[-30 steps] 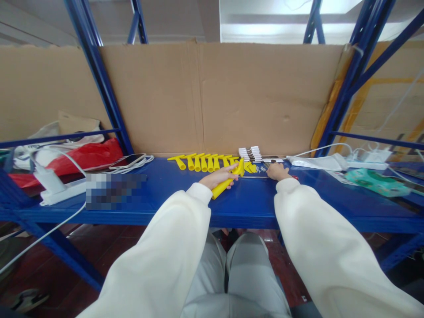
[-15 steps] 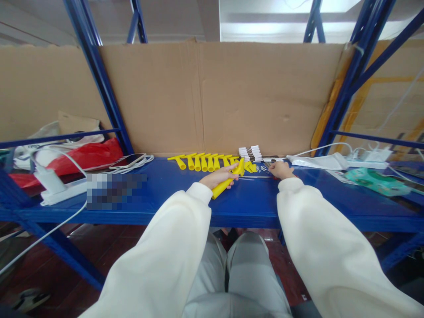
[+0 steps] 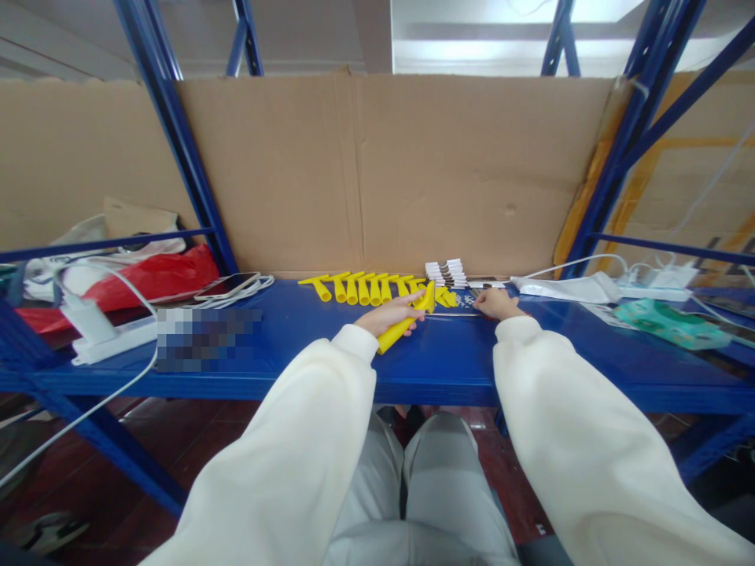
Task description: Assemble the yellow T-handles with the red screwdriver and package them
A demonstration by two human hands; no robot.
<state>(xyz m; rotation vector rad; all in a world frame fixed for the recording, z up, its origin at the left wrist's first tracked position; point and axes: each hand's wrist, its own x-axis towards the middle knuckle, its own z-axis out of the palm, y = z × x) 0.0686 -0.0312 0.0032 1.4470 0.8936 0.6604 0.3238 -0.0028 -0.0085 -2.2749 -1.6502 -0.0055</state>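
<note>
My left hand is wrapped round a yellow T-shaped plastic handle, its tube slanting down toward the front edge of the blue shelf. To the right, my right hand hovers low with its fingertips pinched together beside a scatter of tiny pale parts, perhaps screws. Whatever those fingers hold is too small to make out. Several like yellow handles lie in a row at the back. Small flat yellow pieces lie between my hands, with white-and-black parts stacked behind.
Cardboard walls off the back of the blue shelf. On the left are a red bag, a white power strip and cables. A white pouch and a green packet lie right. Blue posts frame the shelf.
My right hand has shifted slightly left, over toward the tiny parts. My left hand and the yellow handle have stayed in place.
</note>
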